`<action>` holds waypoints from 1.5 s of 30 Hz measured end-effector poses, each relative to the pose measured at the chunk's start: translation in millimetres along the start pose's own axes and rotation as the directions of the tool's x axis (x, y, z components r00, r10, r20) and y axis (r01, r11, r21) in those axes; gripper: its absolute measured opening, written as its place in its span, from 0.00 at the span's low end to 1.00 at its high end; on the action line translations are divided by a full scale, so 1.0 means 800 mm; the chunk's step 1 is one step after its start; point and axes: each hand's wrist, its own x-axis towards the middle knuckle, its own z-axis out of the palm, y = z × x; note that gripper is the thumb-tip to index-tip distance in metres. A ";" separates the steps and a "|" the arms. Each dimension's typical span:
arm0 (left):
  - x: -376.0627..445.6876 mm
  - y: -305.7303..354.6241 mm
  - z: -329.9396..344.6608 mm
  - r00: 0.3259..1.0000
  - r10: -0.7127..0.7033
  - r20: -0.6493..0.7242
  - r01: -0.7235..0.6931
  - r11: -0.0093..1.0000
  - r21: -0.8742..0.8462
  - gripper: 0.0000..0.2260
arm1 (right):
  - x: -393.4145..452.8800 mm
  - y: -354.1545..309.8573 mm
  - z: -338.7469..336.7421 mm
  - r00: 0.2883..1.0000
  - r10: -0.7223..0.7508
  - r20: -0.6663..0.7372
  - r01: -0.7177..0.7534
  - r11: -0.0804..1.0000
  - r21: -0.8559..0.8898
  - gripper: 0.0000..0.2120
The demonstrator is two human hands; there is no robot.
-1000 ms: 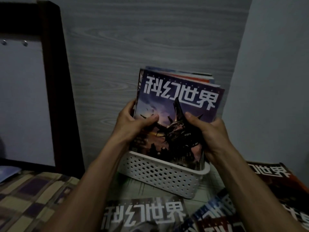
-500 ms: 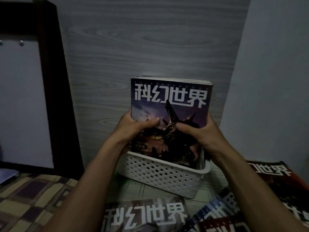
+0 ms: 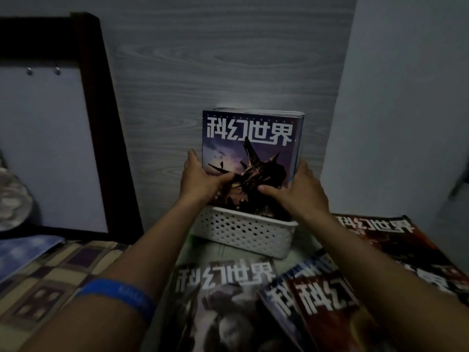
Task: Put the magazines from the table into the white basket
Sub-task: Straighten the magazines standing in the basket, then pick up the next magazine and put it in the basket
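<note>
A stack of magazines (image 3: 250,138) stands upright in the white perforated basket (image 3: 243,233) against the grey wood-grain wall. The front cover shows white characters over a dark spaceship. My left hand (image 3: 200,177) grips the stack's left edge, thumb across the cover. My right hand (image 3: 300,190) holds the right edge, thumb on the cover's lower part. On the table in front lie more magazines: a grey one (image 3: 223,301), a red one (image 3: 330,316) over a blue one, and a dark red one (image 3: 396,240) at the right.
A dark wooden frame (image 3: 101,118) with a pale panel stands at the left. A checked cloth (image 3: 50,275) covers the near left. A plain wall (image 3: 406,110) closes the right side. A blue wristband (image 3: 119,293) sits on my left forearm.
The tilted stack has been straightened and pushed down and back into the basket, upright against the wall. Both hands have slid to its sides. The view has pulled back.
</note>
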 end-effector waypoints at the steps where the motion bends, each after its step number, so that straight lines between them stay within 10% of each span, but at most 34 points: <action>1: -0.013 0.004 -0.003 1.000 -0.010 0.004 0.010 0.999 0.053 0.39 | -0.010 -0.002 -0.009 0.999 0.026 0.037 -0.025 0.999 -0.027 0.50; 10: -0.245 0.017 -0.017 0.925 0.293 0.243 -0.370 0.844 0.388 0.20 | -0.201 0.076 -0.176 0.952 -0.186 0.245 0.242 0.945 -0.221 0.22; 13: -0.310 0.042 -0.002 0.888 0.302 0.346 -0.432 0.807 0.403 0.05 | -0.247 0.102 -0.235 0.941 0.010 0.338 0.146 0.889 -0.434 0.21; 18: -0.380 0.061 0.022 0.807 0.056 0.587 -0.421 0.752 0.508 0.17 | -0.305 0.135 -0.278 0.837 0.370 0.404 -0.065 0.799 -0.598 0.42; 25: -0.395 0.067 0.022 0.746 -0.200 0.636 -0.015 0.949 0.316 0.10 | -0.341 0.127 -0.278 0.928 0.345 0.142 -0.270 0.885 -0.380 0.14; 29: -0.400 0.067 0.016 0.709 -0.250 0.659 0.152 0.967 0.204 0.05 | -0.357 0.097 -0.274 0.983 -0.129 -0.134 0.047 0.869 -0.493 0.06; 32: -0.408 0.070 0.015 0.764 -0.205 0.612 0.251 0.968 0.010 0.10 | -0.351 0.066 -0.273 0.951 -0.210 -0.226 0.195 0.977 -0.086 0.09; 35: -0.407 0.086 0.006 0.878 -0.111 0.466 0.256 0.931 -0.261 0.15 | -0.338 0.041 -0.265 0.957 -0.141 -0.253 0.246 0.857 0.454 0.07; 40: -0.380 0.099 -0.029 0.988 0.018 0.154 0.044 0.921 -0.388 0.09 | -0.324 0.040 -0.238 0.942 -0.179 0.285 -0.026 0.806 0.592 0.22; 45: -0.397 0.043 -0.076 0.878 -0.287 0.383 0.300 0.953 0.026 0.12 | -0.348 0.073 -0.206 0.808 -0.134 0.574 -0.234 0.821 0.520 0.19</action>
